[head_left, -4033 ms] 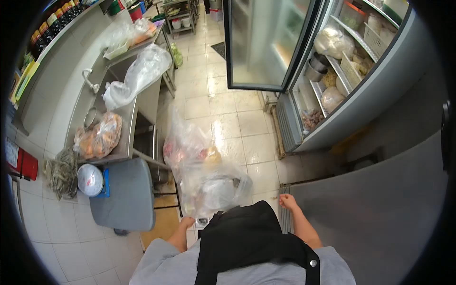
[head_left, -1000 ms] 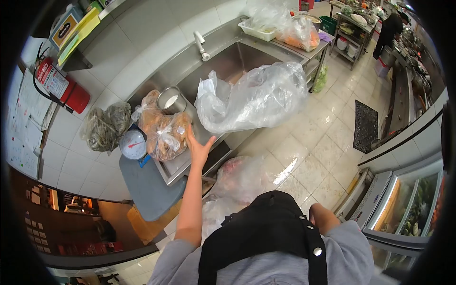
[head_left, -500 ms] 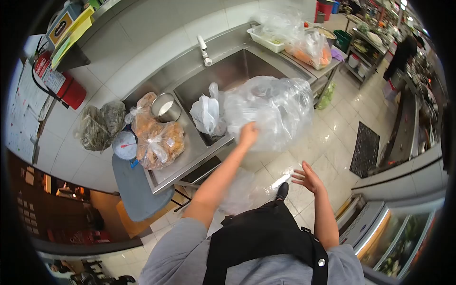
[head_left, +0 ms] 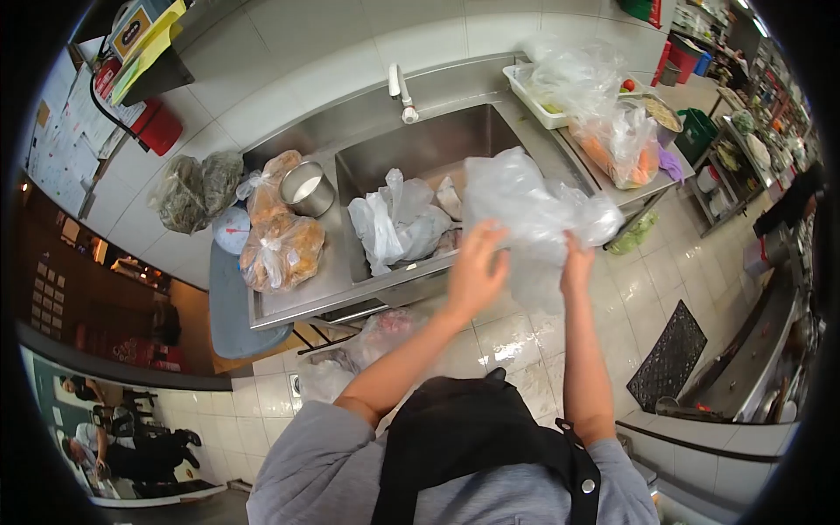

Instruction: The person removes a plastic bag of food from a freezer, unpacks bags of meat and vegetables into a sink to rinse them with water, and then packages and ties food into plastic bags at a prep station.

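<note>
A large clear plastic bag point(head_left: 525, 197) hangs over the right part of the sink's front edge. My right hand point(head_left: 576, 262) has its fingers closed on the bag's lower side. Close to the bag's left side is my left hand point(head_left: 477, 267), fingers apart and somewhat blurred. Inside the steel sink point(head_left: 429, 140) lies a white plastic bag point(head_left: 398, 223), with pale pieces beside it. Left of the basin are tied bags of orange-brown food point(head_left: 284, 254) and a metal pot point(head_left: 307, 190) with something white inside.
Bagged carrots point(head_left: 617, 153) and a white tray point(head_left: 535, 98) sit right of the sink. A grey stool point(head_left: 241, 306) and a scale point(head_left: 232, 229) are at the left. Filled bags point(head_left: 381, 337) lie on the floor. A black mat point(head_left: 669, 357) is at the right; a person point(head_left: 792, 206) stands beyond.
The view has turned toward the sink. The clear bag has been lifted and bunched, uncovering more of the basin. My right hand has come up from empty air and closed on it; my left hand has opened.
</note>
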Motion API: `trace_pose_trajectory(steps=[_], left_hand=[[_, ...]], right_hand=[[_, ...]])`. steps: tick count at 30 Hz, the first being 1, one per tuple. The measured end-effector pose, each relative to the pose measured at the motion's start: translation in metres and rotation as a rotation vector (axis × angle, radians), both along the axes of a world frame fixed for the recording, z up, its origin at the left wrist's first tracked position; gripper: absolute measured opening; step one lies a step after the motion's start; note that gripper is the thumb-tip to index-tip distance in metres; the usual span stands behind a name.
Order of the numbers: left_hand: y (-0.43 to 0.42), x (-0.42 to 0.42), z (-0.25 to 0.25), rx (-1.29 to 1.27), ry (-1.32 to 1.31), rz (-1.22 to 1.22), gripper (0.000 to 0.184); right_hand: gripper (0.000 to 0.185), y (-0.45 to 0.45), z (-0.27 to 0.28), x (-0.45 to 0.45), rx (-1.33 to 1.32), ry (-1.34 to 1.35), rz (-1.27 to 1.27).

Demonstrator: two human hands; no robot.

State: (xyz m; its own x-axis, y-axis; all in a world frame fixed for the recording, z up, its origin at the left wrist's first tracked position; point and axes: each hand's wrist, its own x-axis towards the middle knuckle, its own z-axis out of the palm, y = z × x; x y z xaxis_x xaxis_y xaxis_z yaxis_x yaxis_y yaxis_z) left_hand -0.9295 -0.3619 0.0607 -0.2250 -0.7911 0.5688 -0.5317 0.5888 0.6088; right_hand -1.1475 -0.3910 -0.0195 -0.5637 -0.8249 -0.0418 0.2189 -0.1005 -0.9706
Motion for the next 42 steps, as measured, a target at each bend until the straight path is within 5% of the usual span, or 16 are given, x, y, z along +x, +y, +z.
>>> trace_pose_trajectory(steps=[5,7,12,16,21,24,25,27,28,30,33,37,39,40,42], left_hand=[[-0.071,0.109,-0.087,0.087,0.07,0.686,0.082],[-0.105,0.15,-0.125,0.448,0.153,0.852,0.109],[-0.156,0.175,-0.153,0.925,0.326,0.885,0.138],[-0.205,0.174,-0.174,1.142,0.229,1.132,0.142],[-0.23,0.178,-0.179,1.297,0.449,1.336,0.143],[-0.25,0.208,-0.272,1.031,0.841,1.07,0.131],[-0.263,0.213,-0.289,1.042,0.834,1.068,0.131],[-0.279,0.218,-0.31,1.169,0.578,1.042,0.09],[-0.28,0.221,-0.309,1.178,0.573,1.046,0.09],[-0.284,0.222,-0.294,1.343,0.691,0.427,0.048],[-0.293,0.189,-0.272,1.129,0.576,0.297,0.032],[-0.284,0.112,-0.174,1.114,0.635,0.227,0.036],[-0.274,0.081,-0.128,0.942,0.733,0.044,0.038],[-0.269,0.071,-0.109,0.939,0.803,-0.042,0.041],[-0.262,0.051,-0.086,0.927,0.853,-0.167,0.044]], right_hand=[[0.097,-0.04,-0.035,-0.042,0.147,-0.026,0.054],[0.108,-0.047,-0.05,-0.04,0.197,0.001,0.129],[0.124,-0.065,-0.068,-0.045,0.451,0.098,0.106],[0.121,-0.073,-0.087,-0.06,0.43,0.262,0.122],[0.074,-0.078,-0.039,-0.069,0.793,0.251,0.557],[0.056,-0.071,-0.048,-0.081,0.731,0.569,0.519],[0.056,-0.067,-0.049,-0.087,0.742,0.565,0.516],[0.048,-0.055,-0.037,-0.098,0.364,1.183,0.227],[0.047,-0.055,-0.002,-0.095,0.5,1.015,0.34],[0.045,-0.064,0.068,-0.089,0.632,0.789,0.4],[0.039,-0.083,0.128,-0.08,0.499,0.718,0.216],[0.028,-0.129,0.171,-0.049,0.123,1.088,0.017],[0.026,-0.165,0.141,-0.046,-0.013,1.242,0.006],[0.033,-0.18,0.129,-0.027,0.153,1.227,0.052],[0.064,-0.229,0.077,0.0,-0.312,1.265,0.003]])
